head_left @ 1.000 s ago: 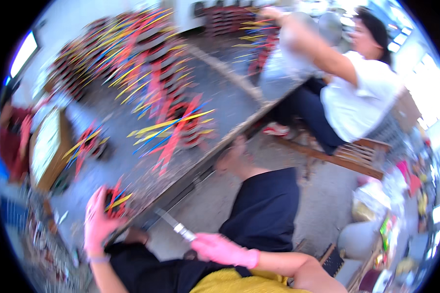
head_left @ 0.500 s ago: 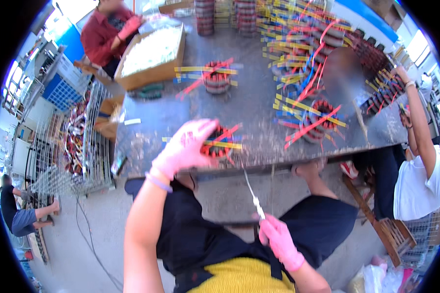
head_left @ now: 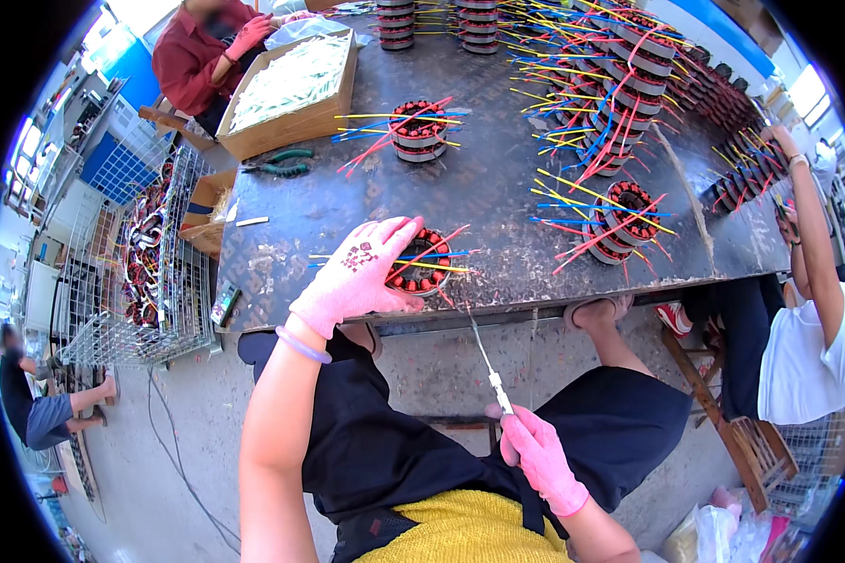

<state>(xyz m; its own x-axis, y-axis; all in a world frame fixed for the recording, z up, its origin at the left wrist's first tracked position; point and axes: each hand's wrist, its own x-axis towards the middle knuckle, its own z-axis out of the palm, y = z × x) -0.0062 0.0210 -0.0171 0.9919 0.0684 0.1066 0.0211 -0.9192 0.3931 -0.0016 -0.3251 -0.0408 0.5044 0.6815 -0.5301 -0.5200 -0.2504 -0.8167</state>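
My left hand (head_left: 361, 267), in a pink glove, curves round the left side of a motor stator (head_left: 434, 263) at the table's near edge. The stator has a ring of red-and-black windings with red, blue and yellow leads. From its near side a thin pale lead (head_left: 480, 340) runs down past the edge, with a white sleeve-like piece (head_left: 496, 380) on it. Its lower end goes to my right hand (head_left: 538, 458), also pink-gloved, closed in front of my lap. The fingers partly hide what they grip there.
More stators stand on the table (head_left: 498, 188): one ahead (head_left: 419, 131), a short stack (head_left: 620, 223) to the right, tall stacks behind. A carton (head_left: 296, 131) of white pieces and green-handled pliers (head_left: 286, 164) lie far left. Co-workers sit at both sides; a wire basket (head_left: 141, 300) stands left.
My left hand and the stator stay nearly in place. My right hand stays low, shifted very slightly, and the pale lead looks straighter. The view is sharper and has tilted a little.
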